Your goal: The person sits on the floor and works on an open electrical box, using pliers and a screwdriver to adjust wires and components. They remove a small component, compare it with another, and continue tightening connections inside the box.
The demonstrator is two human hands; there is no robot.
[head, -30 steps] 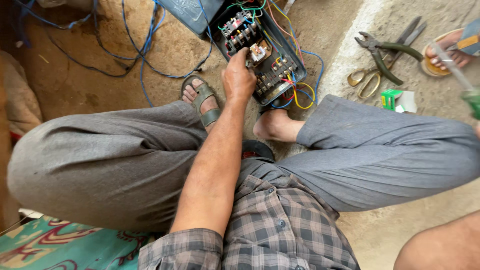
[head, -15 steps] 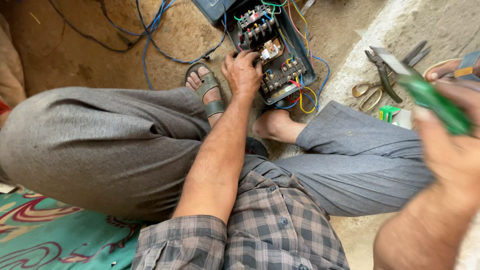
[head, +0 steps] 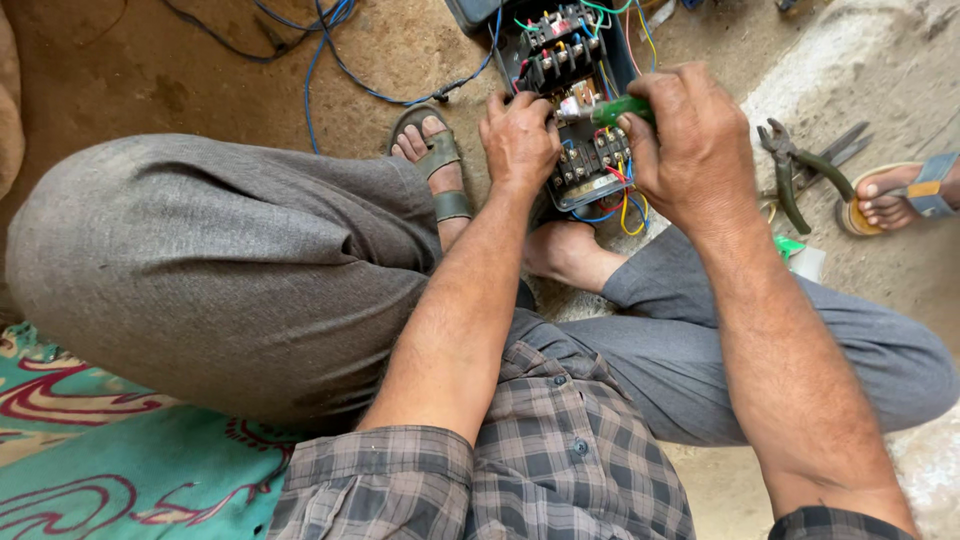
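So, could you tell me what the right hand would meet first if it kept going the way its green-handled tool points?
Most likely the open electrical box. The right hand aims the green-handled tool leftward at the small part in the middle, beside the left hand. Depth is unclear; the tip may already touch it.

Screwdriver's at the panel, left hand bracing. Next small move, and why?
Probably seat the tip on a terminal screw and turn. The right hand holds the green-handled screwdriver over the open electrical box of black terminal blocks and coloured wires, while the left hand steadies its edge.
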